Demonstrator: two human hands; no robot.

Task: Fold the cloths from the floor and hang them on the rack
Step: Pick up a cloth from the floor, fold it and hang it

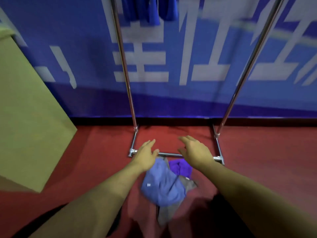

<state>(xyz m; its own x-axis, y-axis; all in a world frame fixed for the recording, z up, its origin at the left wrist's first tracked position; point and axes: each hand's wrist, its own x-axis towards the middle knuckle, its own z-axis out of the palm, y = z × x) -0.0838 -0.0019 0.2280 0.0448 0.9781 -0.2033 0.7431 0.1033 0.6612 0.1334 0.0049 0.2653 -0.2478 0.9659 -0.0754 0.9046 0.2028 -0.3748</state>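
Both the left hand (145,154) and right hand (195,151) hover spread and empty above the cloths (163,184) heaped on the floor beside the rack (173,154); best pinch the top cloth's corners

The red floor (257,160) carries a crumpled heap of cloths: a light blue cloth (161,184) on top, a purple cloth (181,167) beside it, a grey cloth (168,213) (partly covered) beneath. The rack (173,154) stands on it, its base bar just beyond the heap
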